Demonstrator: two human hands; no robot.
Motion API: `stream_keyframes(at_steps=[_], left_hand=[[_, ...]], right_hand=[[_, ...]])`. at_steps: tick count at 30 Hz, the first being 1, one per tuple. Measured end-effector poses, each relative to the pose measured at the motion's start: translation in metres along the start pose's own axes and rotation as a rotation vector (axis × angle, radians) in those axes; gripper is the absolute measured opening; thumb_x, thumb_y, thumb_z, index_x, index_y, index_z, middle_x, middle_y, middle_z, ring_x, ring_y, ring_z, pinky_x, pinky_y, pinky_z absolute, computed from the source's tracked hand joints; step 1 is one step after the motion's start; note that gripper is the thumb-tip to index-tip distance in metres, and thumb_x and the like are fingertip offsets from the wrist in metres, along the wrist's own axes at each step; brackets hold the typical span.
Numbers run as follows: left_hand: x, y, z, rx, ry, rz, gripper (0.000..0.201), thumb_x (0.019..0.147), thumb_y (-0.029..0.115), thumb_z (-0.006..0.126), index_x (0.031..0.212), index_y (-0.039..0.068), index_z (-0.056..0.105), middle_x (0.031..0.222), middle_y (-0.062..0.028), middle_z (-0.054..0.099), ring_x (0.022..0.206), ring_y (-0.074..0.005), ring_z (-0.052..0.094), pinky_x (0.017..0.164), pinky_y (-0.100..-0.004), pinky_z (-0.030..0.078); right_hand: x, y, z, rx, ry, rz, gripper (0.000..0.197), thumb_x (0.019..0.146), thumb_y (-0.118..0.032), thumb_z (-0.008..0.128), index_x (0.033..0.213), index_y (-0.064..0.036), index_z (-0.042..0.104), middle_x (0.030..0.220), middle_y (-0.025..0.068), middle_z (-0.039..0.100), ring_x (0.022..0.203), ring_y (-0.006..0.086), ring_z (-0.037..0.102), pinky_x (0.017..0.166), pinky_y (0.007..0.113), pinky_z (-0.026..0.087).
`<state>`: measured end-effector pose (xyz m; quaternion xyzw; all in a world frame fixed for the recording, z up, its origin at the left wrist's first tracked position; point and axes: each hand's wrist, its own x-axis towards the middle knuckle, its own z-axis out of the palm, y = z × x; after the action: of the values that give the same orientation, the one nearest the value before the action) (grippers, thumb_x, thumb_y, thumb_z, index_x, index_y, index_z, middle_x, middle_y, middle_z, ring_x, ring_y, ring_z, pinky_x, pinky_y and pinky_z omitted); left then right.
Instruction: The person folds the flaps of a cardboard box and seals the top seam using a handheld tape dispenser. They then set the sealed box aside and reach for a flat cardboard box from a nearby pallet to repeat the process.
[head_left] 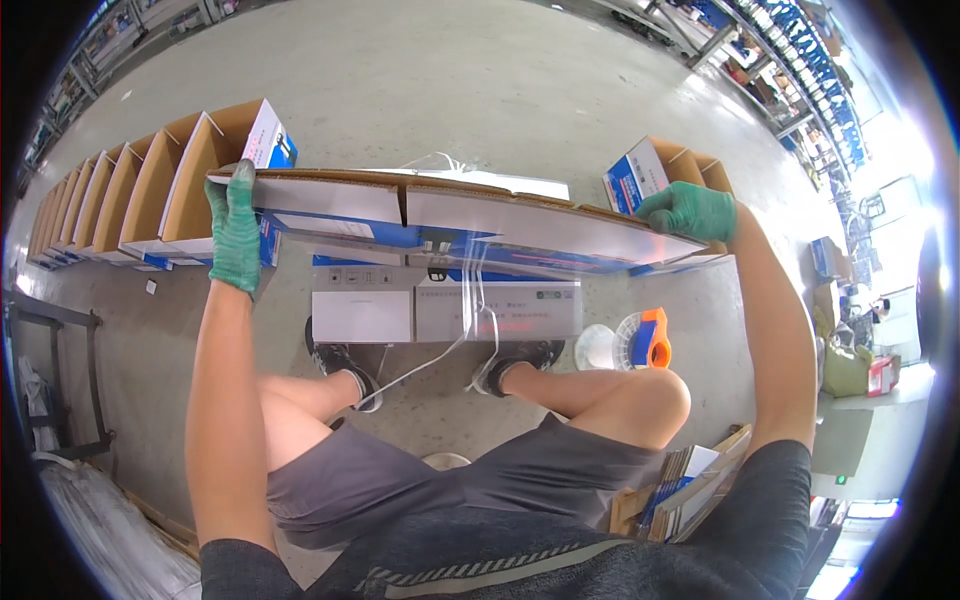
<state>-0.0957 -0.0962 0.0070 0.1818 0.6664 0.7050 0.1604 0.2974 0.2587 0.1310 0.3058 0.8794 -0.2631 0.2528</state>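
A flattened white-and-blue cardboard carton (540, 215) is held up in front of me, spanning between my hands with its brown edge on top. My left hand (235, 235), in a green glove, grips its left end, thumb over the upper edge. At the other end, my right hand (695, 212), gloved the same way, has its fingers closed on the corner. Below, between my feet, lies another printed carton (362, 316), white and grey with blue. Loose clear-white plastic strapping (425, 368) trails over it toward my left leg.
A row of open upright cartons (165, 185) stands at the left; more open cartons (648, 170) are at the right. An orange-and-blue tape dispenser (655, 340) sits by my right knee beside a white round object (597, 348). Flat cardboard pieces (690, 490) lean lower right. A metal frame (95, 380) stands left.
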Motion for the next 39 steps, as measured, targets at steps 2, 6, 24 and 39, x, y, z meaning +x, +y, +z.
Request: stream_keyframes(at_steps=[2,6,24,39], left_hand=[[-0.005,-0.001,0.000,-0.014,-0.033,0.012,0.089,0.085,0.065,0.058,0.151,0.014,0.028,0.150,-0.0088,0.032,0.138,-0.0234,0.033,0.111,-0.0460,0.032],[-0.006,-0.006,0.004,-0.060,-0.126,-0.005,0.089,0.085,0.062,0.060,0.150,0.013,0.025,0.148,-0.0096,0.034,0.138,-0.0231,0.033,0.110,-0.0447,0.033],[0.031,-0.075,0.067,-0.416,-0.429,-0.571,0.089,0.084,0.077,0.050,0.147,0.015,0.039,0.138,-0.0064,0.052,0.116,-0.0222,0.056,0.093,-0.0372,0.051],[0.025,0.021,0.073,0.499,-0.537,0.660,0.042,0.087,0.013,0.057,0.128,0.016,0.058,0.129,-0.0130,0.046,0.121,-0.0265,0.047,0.099,-0.0337,0.043]], right_hand=[[0.007,0.015,-0.002,-0.021,0.027,-0.039,0.036,0.091,-0.030,0.065,0.118,-0.0059,0.069,0.107,0.0081,0.071,0.094,0.0164,0.063,0.090,0.028,0.049],[0.011,0.033,-0.007,-0.062,0.188,-0.073,0.034,0.093,-0.031,0.063,0.114,-0.0049,0.069,0.108,0.0098,0.071,0.097,0.0198,0.065,0.091,0.030,0.049],[0.055,-0.114,0.067,-0.185,-0.104,0.302,0.077,0.092,-0.037,0.056,0.153,-0.0039,0.022,0.148,0.0326,0.035,0.121,0.0429,0.054,0.101,0.040,0.047],[0.011,-0.057,0.056,-0.110,-0.281,-0.186,0.060,0.091,-0.047,0.057,0.142,-0.0157,0.051,0.160,0.0171,0.024,0.137,0.0370,0.040,0.112,0.040,0.035]])
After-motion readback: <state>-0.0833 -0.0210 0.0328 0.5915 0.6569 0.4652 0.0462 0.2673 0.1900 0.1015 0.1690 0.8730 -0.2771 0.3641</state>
